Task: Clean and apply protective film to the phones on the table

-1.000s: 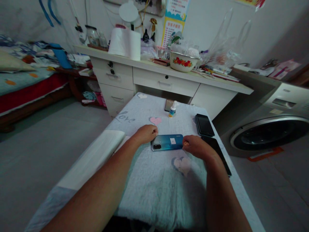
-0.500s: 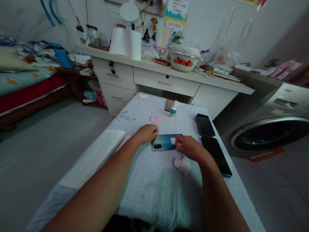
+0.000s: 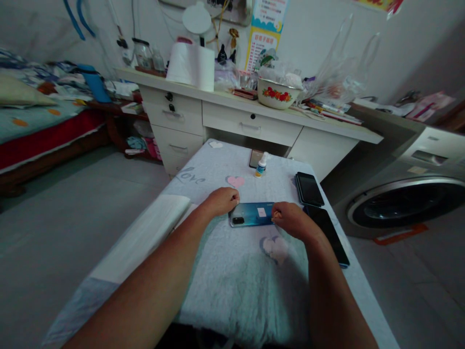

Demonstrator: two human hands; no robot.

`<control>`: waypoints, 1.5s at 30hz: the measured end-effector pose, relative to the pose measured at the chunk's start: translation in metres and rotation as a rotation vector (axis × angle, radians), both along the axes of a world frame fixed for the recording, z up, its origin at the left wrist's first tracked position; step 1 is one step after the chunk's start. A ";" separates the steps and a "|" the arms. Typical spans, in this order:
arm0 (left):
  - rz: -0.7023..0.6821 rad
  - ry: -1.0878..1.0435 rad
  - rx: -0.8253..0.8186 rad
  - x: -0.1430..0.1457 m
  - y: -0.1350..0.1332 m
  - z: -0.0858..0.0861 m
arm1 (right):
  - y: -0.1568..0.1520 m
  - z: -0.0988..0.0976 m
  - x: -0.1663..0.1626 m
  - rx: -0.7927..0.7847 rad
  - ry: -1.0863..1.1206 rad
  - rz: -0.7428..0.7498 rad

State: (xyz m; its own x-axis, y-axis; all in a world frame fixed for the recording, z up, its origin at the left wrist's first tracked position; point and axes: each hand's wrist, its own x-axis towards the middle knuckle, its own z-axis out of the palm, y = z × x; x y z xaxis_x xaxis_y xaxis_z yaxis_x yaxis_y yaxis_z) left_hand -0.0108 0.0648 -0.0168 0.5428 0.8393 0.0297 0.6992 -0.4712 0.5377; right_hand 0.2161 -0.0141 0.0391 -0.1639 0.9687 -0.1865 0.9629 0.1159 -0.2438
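A blue smartphone [image 3: 250, 214] lies back up on the cloth-covered table. Its dark camera block is at the near left and a small white label sits near its middle. My left hand [image 3: 224, 199] is closed at the phone's far left corner and appears to pinch it. Curled over the phone's right end is my right hand [image 3: 288, 217], fingers pressed together; whatever is in them is hidden. Close to the right wrist lie a dark tablet-like device [image 3: 329, 235] and a black phone [image 3: 309, 188].
A small spray bottle [image 3: 260, 166] stands by another phone [image 3: 255, 157] at the table's far end. Folded white material [image 3: 145, 237] lies along the left edge. Beyond are a white desk [image 3: 250, 123] with a flowered bowl [image 3: 278, 93] and a washing machine [image 3: 410, 194].
My right hand has slid right along the phone, from beside the white label to the phone's right end. My left hand stays at the left corner.
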 end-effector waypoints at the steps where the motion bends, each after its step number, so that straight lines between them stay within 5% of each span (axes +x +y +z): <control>1: 0.002 0.002 0.000 0.000 0.000 0.000 | 0.000 -0.001 -0.002 0.011 0.001 0.020; 18: 0.003 0.025 -0.003 0.001 -0.001 0.003 | -0.002 -0.013 -0.043 0.100 0.157 0.205; 35: -0.003 0.012 0.005 -0.001 0.000 0.000 | 0.002 -0.008 0.000 0.061 -0.004 -0.044; 45: -0.002 0.024 0.014 -0.001 -0.002 0.004 | -0.018 -0.015 -0.040 0.138 0.094 0.061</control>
